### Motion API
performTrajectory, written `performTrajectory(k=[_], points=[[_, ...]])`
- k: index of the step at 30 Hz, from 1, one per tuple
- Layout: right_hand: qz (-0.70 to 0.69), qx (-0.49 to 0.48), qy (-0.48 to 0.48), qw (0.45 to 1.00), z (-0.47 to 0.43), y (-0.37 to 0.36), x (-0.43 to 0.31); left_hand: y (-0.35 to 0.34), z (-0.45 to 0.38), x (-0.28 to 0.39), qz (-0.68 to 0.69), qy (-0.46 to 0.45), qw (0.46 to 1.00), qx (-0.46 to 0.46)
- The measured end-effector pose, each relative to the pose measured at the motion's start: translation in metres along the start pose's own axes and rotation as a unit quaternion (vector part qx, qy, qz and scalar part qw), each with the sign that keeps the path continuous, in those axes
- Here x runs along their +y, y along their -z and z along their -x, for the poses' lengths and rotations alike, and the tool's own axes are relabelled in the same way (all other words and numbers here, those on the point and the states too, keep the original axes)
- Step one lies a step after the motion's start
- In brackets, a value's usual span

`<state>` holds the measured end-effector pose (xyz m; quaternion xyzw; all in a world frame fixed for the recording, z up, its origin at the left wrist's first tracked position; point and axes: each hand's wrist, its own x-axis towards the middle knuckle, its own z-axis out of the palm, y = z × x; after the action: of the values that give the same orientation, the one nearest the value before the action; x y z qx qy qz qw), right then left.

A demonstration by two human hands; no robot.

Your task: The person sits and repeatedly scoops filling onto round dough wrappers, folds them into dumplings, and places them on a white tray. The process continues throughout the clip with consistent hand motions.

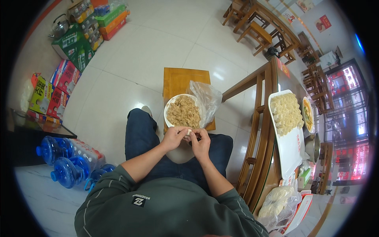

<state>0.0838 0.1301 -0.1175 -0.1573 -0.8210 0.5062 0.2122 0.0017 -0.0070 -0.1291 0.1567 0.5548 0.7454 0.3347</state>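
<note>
My left hand (175,137) and my right hand (200,142) meet at the near rim of a white bowl, their fingers closed around a small pale dough dumpling (189,132). A dark, thin thing, perhaps a tool's handle, shows under my right fingers. The bowl holds a brown minced filling (183,112) and stands on a wooden stool (186,76). A clear plastic bag (208,100) lies against the bowl's right side. On the table to my right, a white tray (288,151) bears rows of folded dumplings (285,112) at its far end.
Beside the tray on the glass-topped wooden table (263,192) are a plate of food (308,115), a metal bowl (313,147) and a plastic bag of dough wrappers (278,204). Blue water bottles (66,173) and drink cartons (63,77) stand at left. A wooden stool (257,34) stands farther off.
</note>
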Motion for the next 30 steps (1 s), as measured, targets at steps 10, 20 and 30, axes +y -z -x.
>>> performTrajectory(k=[10, 20, 30], points=[[-0.023, 0.069, -0.003, 0.997, 0.001, -0.009, -0.019, -0.015, -0.006, 0.007, 0.087, 0.024, 0.995, 0.042], [-0.199, -0.002, -0.145, 0.969, -0.008, 0.012, -0.054, -0.011, -0.001, 0.036, 0.022, -0.02, 0.998, -0.059], [-0.207, 0.002, -0.094, 0.974, -0.007, 0.018, -0.066, -0.023, 0.001, 0.038, -0.091, -0.092, 0.992, -0.014]])
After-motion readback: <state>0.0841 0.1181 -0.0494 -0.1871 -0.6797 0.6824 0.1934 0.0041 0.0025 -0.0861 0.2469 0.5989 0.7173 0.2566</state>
